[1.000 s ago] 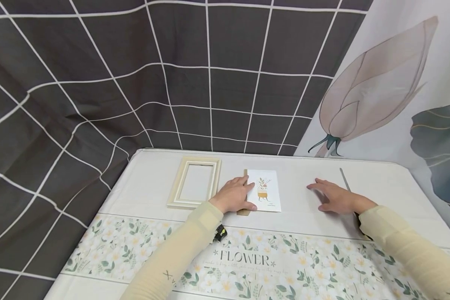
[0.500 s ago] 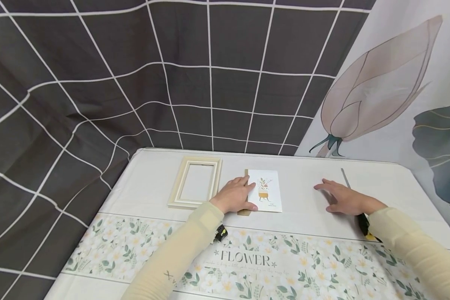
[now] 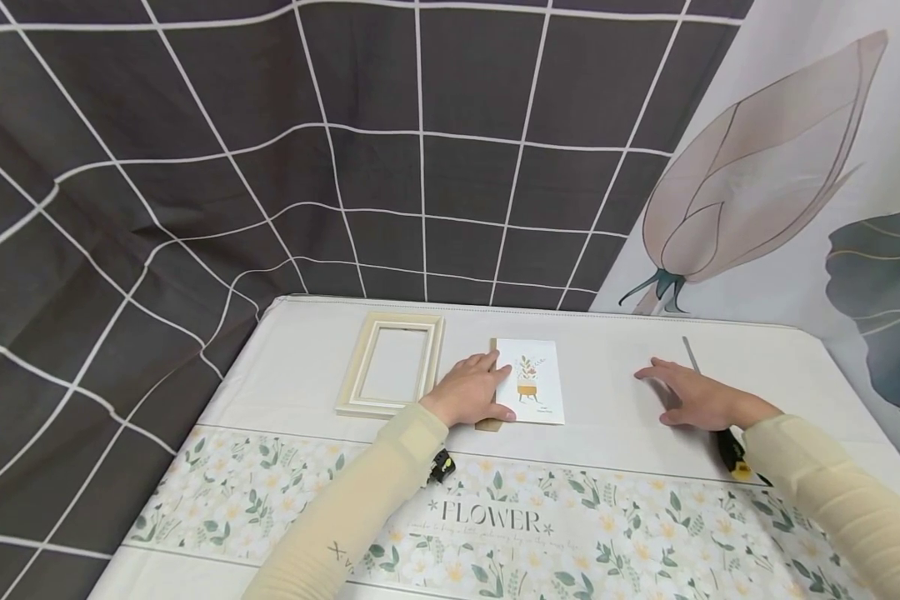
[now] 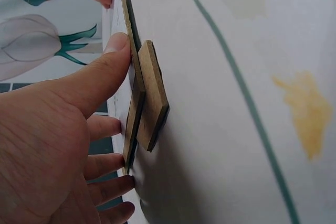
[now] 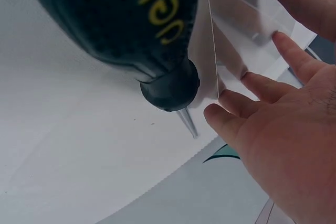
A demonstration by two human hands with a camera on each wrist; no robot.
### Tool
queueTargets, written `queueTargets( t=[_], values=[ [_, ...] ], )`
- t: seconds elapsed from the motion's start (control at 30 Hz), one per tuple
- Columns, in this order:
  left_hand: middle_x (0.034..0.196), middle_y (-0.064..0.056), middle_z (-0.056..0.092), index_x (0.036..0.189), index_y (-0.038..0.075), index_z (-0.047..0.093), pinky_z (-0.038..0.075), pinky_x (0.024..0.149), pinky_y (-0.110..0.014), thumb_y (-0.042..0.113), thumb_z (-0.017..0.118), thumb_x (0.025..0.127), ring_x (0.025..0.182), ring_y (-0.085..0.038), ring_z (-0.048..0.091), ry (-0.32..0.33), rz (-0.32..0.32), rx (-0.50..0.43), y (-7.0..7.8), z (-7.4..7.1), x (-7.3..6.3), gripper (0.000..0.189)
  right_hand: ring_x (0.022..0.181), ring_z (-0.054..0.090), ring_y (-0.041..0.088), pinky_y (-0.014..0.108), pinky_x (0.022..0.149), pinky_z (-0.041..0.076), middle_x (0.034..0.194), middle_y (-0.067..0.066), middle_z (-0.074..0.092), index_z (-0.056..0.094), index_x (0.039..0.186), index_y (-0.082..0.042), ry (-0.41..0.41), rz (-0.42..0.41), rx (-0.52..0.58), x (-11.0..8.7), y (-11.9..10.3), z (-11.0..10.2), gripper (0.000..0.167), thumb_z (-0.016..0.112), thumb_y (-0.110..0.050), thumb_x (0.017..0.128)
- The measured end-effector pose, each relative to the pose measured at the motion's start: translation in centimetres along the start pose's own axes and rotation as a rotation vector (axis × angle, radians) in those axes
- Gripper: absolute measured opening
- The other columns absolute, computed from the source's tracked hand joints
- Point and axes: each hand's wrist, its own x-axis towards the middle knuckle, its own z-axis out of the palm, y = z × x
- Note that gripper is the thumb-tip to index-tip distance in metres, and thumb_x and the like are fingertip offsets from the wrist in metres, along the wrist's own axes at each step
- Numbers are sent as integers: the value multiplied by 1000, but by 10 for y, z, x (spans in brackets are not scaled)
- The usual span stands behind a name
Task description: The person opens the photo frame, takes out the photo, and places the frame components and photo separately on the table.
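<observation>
My left hand (image 3: 468,390) rests at the left side of a white card (image 3: 543,379) printed with a potted plant. In the left wrist view its thumb touches the edge of a thin brown backing board (image 4: 134,90), with the fingers spread along the opposite side. A smaller brown flap (image 4: 153,95) sticks out from that board. My right hand (image 3: 697,398) is well to the right, fingers loosely extended. In the right wrist view the fingertips overlap a clear rectangular pane (image 5: 227,30). Beside that hand lies a black screwdriver (image 5: 152,30) with yellow lettering.
A cream picture frame (image 3: 358,371) lies flat to the left of the card. The white tablecloth (image 3: 596,442) carries a printed flower band across the front. Behind the table hangs a dark gridded curtain (image 3: 375,100), with a pale leaf-printed cloth (image 3: 787,267) at the right.
My right hand has shifted to the right, and more of the screwdriver's handle shows beside the wrist. The left hand, card and frame have stayed in place.
</observation>
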Motion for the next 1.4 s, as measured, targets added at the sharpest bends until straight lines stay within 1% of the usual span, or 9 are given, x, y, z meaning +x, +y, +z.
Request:
queueTargets(
  t=[0.13, 0.27, 0.47, 0.63, 0.87, 1.0, 1.13, 1.3, 1.4],
  values=[
    [163, -17, 27, 154, 10, 41, 24, 122, -43, 59, 64, 91, 149, -32, 28, 0, 1, 7, -1, 1, 0, 83, 135, 24, 63, 76, 107, 22, 150, 44, 22, 46, 141, 5, 16, -16, -1, 1, 0, 2, 66, 77, -9, 84],
    [163, -17, 26, 154, 9, 41, 24, 122, -43, 58, 65, 91, 149, -33, 27, -6, -4, -3, -1, 1, 0, 83, 137, 26, 60, 72, 109, 24, 150, 43, 27, 44, 141, 10, 82, -62, 3, 5, -6, 8, 63, 73, -10, 89],
    [164, -18, 24, 155, 9, 40, 22, 122, -44, 58, 64, 92, 150, -33, 26, -18, -13, -21, 1, 0, -2, 84, 138, 31, 56, 67, 113, 25, 149, 39, 35, 42, 142, 12, 166, -114, -49, 15, -38, 14, 62, 70, -11, 92],
    [164, -20, 23, 156, 7, 37, 23, 122, -43, 57, 63, 93, 150, -34, 26, -13, -6, -34, 0, -2, -2, 84, 140, 32, 54, 64, 115, 25, 150, 36, 36, 45, 143, 10, 189, -137, -57, 29, -63, 20, 62, 70, -17, 94],
    [164, -19, 23, 156, 3, 34, 25, 122, -43, 57, 62, 94, 149, -33, 27, 11, 2, -49, -3, -2, -2, 87, 141, 31, 52, 63, 115, 25, 152, 35, 35, 47, 143, 8, 207, -196, -93, 51, -95, 37, 60, 69, -19, 94],
    [164, -19, 21, 156, 0, 32, 24, 122, -43, 59, 65, 91, 150, -33, 26, 18, 13, -58, -5, -3, -2, 94, 142, 31, 52, 63, 115, 27, 153, 34, 34, 45, 145, 7, 199, -239, -119, 64, -114, 46, 63, 68, -22, 96],
    [166, -19, 15, 157, -1, 28, 22, 123, -42, 60, 69, 87, 151, -31, 22, 13, 24, -67, -6, -4, -2, 101, 143, 28, 52, 62, 117, 25, 155, 34, 31, 42, 147, 8, 151, -270, -137, 74, -127, 54, 64, 65, -25, 98],
    [167, -17, 14, 159, 1, 24, 18, 124, -41, 61, 72, 85, 153, -27, 17, -4, 38, -64, -7, -4, -1, 106, 146, 22, 50, 59, 119, 22, 158, 33, 24, 38, 150, 8, 54, -251, -154, 79, -135, 58, 62, 59, -26, 101],
    [167, -17, 14, 160, 2, 21, 17, 124, -41, 61, 73, 83, 153, -26, 16, -20, 42, -64, -8, -4, 0, 109, 147, 21, 48, 58, 119, 22, 159, 33, 22, 37, 151, 6, 21, -235, -176, 80, -137, 59, 61, 56, -26, 103]
  ],
)
